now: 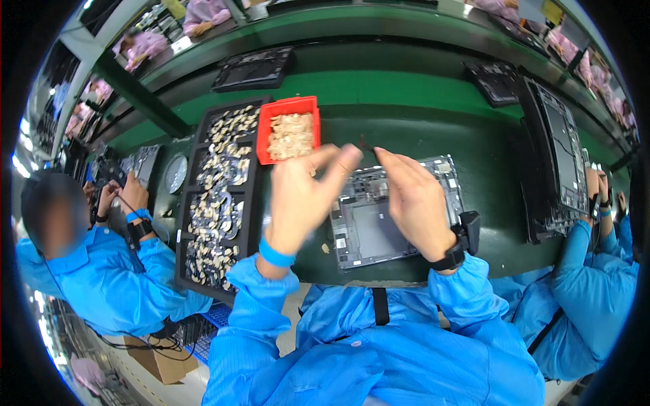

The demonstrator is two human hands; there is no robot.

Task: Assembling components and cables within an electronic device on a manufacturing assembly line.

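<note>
An opened laptop base (379, 233) lies on the green bench in front of me, its inner parts facing up. My left hand (305, 196) is above its left edge, beside the red bin, thumb and forefinger pointing right. Motion smears these fingers, so any hold is unclear. Over the base's upper middle is my right hand (416, 203), its fingers drawn together. At those fingertips shows a small dark thing (366, 144), too blurred to name. The red bin (290, 103) holds many small tan pieces (291, 135).
Left of the bin, a black compartment tray (252, 203) holds dark parts with tan pieces. A small tan scrap (326, 248) lies by the base. Stacked laptop parts (558, 149) stand right; others (254, 68) lie at the back. Co-workers in blue (101, 271) sit either side.
</note>
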